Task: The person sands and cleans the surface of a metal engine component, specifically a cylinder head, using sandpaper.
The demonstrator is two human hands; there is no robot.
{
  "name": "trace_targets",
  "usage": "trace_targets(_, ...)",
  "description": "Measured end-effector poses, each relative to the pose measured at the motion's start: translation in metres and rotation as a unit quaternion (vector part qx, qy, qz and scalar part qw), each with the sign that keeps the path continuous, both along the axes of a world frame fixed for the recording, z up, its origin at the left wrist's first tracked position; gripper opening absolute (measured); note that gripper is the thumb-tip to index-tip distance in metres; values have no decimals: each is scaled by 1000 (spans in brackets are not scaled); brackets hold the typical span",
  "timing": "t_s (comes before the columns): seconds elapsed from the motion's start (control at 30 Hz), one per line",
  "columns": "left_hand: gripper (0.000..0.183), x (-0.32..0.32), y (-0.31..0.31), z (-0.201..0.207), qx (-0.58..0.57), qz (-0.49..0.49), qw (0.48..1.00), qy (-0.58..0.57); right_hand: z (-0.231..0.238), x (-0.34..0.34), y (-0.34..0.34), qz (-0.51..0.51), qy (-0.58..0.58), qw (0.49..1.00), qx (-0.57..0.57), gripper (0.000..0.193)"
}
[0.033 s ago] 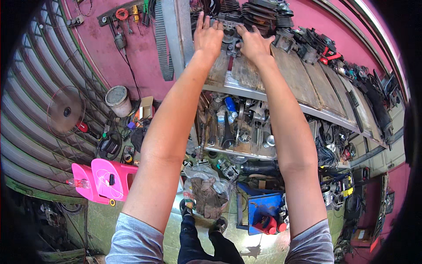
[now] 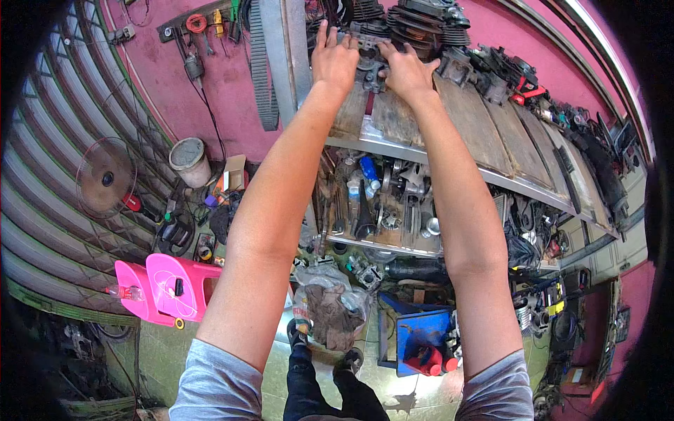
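Both my arms reach out to the back of the upper shelf. Between my hands sits a grey metal engine part (image 2: 369,70), a casting with holes and lugs, resting on the wooden boards. On its left side is my left hand (image 2: 335,64), fingers pointing away and its thumb hidden. My right hand (image 2: 410,71) grips the other side, with its fingers bent over the edge and the outermost one sticking out. Just behind stand dark finned engine cylinders (image 2: 414,28). A second grey casting (image 2: 455,67) lies right of my right hand.
The shelf's wooden boards (image 2: 477,133) stretch rightward, with engine parts along the wall. A lower shelf (image 2: 414,242) holds tools and metal parts. Below are a blue bin (image 2: 421,324) and a bag with brown rags (image 2: 333,316). Left are pink stools (image 2: 165,288) and a fan (image 2: 107,179).
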State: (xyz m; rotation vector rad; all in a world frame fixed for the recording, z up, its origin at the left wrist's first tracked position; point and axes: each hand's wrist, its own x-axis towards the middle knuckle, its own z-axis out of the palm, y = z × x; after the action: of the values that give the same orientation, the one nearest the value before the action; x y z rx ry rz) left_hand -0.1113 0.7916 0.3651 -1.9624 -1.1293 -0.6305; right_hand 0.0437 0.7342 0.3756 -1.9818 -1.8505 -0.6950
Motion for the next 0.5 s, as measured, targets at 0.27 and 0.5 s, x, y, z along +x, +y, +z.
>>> trace_targets(0.27, 53, 3, 22, -3, -16, -18, 1000, -14, 2, 3, 15, 2, 28, 1000, -9, 69)
trace_targets(0.5, 52, 13, 28, -3, -14, -5, 1000, -7, -1, 13, 29, -5, 45, 999, -17, 70)
